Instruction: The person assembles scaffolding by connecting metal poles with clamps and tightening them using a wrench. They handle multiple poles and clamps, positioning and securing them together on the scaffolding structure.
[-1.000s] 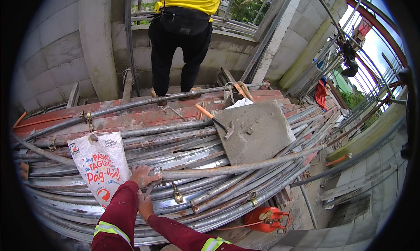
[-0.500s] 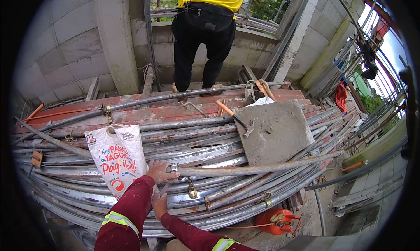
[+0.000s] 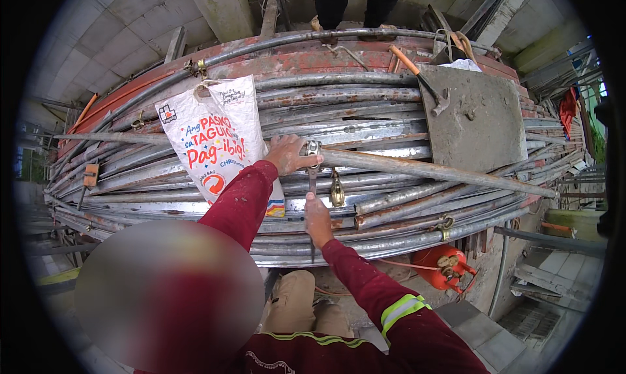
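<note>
My left hand (image 3: 287, 154) closes over a metal scaffold clamp (image 3: 313, 148) at the left end of a rusty pipe (image 3: 424, 167), fingers and thumb against it. In my right hand (image 3: 318, 221) is a wrench (image 3: 312, 180), its far end up against the clamp and its handle pointing back toward me. Just right of the wrench, a brass-coloured clamp (image 3: 336, 191) lies on the stacked pipes. A white printed bag (image 3: 215, 126) is spread on the pipes, partly under my left forearm.
Long metal pipes (image 3: 365, 136) fill the stack. A mortar-covered board (image 3: 479, 129) bears a claw hammer (image 3: 420, 77) with an orange handle. An orange-red gas tank (image 3: 445, 268) with a hose stands below right. A co-worker's dark-trousered legs (image 3: 334, 5) are at the far side.
My view has tilted down, so the scene sits higher. The wrench now runs straight back from the clamp, with my right hand farther from my left. My left hand stays at the clamp.
</note>
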### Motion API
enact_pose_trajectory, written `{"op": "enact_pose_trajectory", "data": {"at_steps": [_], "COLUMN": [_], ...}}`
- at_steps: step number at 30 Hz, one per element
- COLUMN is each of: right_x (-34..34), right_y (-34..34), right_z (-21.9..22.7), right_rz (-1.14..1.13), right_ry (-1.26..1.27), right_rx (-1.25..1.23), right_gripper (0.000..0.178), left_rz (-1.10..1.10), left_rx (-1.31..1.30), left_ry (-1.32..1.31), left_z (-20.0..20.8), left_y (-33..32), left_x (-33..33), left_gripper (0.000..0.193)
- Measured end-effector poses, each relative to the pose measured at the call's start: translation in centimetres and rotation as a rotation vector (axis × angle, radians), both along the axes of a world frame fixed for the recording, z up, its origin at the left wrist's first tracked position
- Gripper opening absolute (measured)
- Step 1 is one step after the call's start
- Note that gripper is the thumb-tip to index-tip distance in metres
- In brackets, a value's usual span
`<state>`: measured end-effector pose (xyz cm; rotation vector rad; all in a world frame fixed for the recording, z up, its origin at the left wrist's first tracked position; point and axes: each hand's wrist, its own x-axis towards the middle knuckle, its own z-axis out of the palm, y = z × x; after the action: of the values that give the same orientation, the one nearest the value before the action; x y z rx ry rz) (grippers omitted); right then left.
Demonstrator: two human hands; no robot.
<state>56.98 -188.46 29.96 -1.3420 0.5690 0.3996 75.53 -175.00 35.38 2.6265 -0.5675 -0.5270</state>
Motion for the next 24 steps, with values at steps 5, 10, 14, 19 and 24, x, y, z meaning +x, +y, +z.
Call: {"op": "enact_pose_trajectory", "data": {"at_steps": [5, 10, 14, 19, 24], "right_x": [4.0, 5.6, 6.5, 0.5, 2.8], "right_y": [11.4, -14.4, -13.2, 5.6, 3.4], "right_z": [1.0, 4.7, 5.3, 0.8, 3.7], "right_rz": [-0.381, 0.799, 0.671, -0.154, 0.137], "right_ry": [-0.121, -0.275, -0.346, 0.1, 0.101], "right_rx": [0.289, -0.375, -0.707, 0.1, 0.19], "right_gripper": [0.029, 0.056, 0.046, 0.041, 0.038], "left_rz": [-0.04, -0.087, -0.038, -0.058, -0.039], "left_rx": [-0.025, -0.026, -0.04, -0.045, -0.068], "left_ry": [0.028, -0.004, 0.029, 0.017, 0.114], "left_z": [-0.3, -1.0, 0.0, 0.2, -1.4], "left_y": [-1.8, 2.1, 1.4, -0.7, 2.1], "left_x": [1.0, 0.8, 0.1, 0.0, 1.8], "left_gripper": [0.09, 0.088, 0.089, 0.101, 0.101]}}
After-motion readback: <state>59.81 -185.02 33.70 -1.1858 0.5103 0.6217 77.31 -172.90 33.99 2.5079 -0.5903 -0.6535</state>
